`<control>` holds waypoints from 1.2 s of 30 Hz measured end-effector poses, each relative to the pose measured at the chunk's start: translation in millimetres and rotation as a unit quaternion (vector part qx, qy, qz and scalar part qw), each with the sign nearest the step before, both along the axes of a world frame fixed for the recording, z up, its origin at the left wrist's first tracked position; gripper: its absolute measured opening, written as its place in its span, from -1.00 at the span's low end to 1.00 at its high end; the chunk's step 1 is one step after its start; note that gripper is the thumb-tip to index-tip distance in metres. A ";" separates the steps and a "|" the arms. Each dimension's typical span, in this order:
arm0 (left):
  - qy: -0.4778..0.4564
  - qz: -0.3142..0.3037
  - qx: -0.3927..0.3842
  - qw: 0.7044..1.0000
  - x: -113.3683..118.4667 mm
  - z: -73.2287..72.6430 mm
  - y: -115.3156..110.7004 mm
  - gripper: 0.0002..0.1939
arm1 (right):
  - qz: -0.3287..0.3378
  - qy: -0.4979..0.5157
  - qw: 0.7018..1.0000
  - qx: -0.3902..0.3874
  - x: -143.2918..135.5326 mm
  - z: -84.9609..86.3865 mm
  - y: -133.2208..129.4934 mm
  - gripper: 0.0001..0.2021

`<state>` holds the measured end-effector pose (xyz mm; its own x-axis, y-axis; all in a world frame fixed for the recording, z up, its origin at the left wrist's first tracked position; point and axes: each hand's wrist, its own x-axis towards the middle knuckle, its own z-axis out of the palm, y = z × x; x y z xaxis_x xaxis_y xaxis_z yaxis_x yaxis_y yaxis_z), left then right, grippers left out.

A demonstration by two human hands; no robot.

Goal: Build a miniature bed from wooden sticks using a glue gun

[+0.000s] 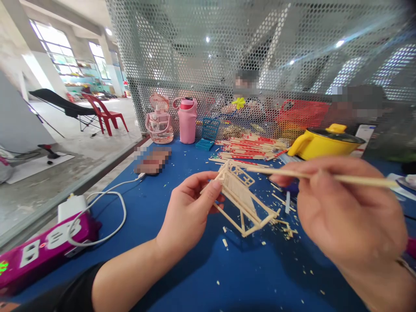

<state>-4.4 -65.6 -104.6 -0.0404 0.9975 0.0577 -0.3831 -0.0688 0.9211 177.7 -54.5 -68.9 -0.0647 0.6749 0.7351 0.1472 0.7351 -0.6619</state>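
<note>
My left hand [191, 203] pinches one end of a small wooden stick frame [242, 197], a model put together from thin pale sticks, with a slatted flat panel in its middle. The frame is tilted above the blue table [195, 268]. My right hand [347, 212], a little blurred, is closed around a single wooden chopstick [351, 178] held nearly level. The stick's left tip is close to the top of the frame; whether they touch I cannot tell. Wood scraps [286, 227] lie below and to the right of the frame.
Paper-wrapped chopsticks [250, 146] are piled at the back, near a yellow pot [325, 143]. A pink bottle [187, 121], a clear jug [160, 125] and a teal rack [208, 132] stand by the perforated metal screen [195, 52]. A phone [154, 160] and purple power strip [48, 242] are left.
</note>
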 end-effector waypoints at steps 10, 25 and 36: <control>0.015 0.000 0.011 1.000 0.9 -0.6 -2.6 -0.73 | 0.103 0.147 0.948 -0.264 -13.5 -17.8 26.4 -0.91; 0.033 0.013 0.008 0.999 1.9 -2.2 -3.1 -0.76 | 0.157 0.135 0.925 -0.318 -15.3 -20.1 22.9 -0.90; 0.024 0.008 0.009 1.000 1.6 -1.7 -2.1 -0.76 | 0.143 0.223 0.886 -0.380 -22.0 -21.8 18.0 -0.90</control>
<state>-2.8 -67.7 -106.3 -0.0541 0.9955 0.0781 -0.3379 -0.0918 0.9367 155.8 -36.5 -90.6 -0.1302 0.9890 0.0707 -0.3746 0.0170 -0.9270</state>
